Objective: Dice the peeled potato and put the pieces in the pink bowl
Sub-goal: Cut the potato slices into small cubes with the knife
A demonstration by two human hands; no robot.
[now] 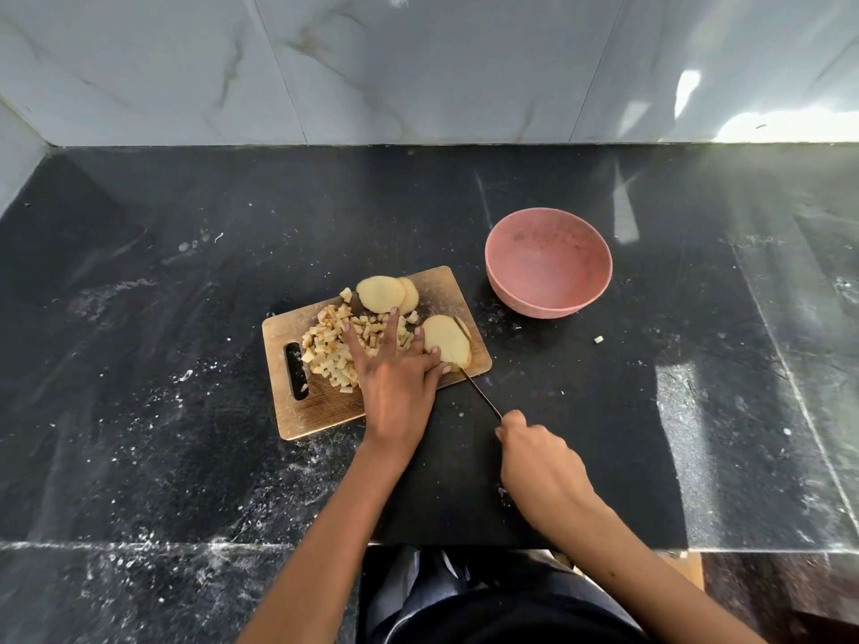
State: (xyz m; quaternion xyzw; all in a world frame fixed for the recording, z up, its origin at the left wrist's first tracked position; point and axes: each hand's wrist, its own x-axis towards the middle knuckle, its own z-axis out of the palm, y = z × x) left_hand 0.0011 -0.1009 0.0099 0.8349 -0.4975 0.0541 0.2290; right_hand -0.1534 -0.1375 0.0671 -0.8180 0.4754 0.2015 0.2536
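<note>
Half the dicing looks done, judging by what lies on the wooden cutting board [320, 406] at frame centre. Right of it, the pink bowl [548, 262] stands without pieces. A heap of potato dice [330, 348] fills the board's left; two slices [388, 295] wait above. The left hand [395, 378], fingers straight, steadies a pale potato chunk [446, 346]. The right hand [539, 462] grips the knife [483, 397], whose blade meets the chunk. Next comes a downward cut clear of the fingertips.
</note>
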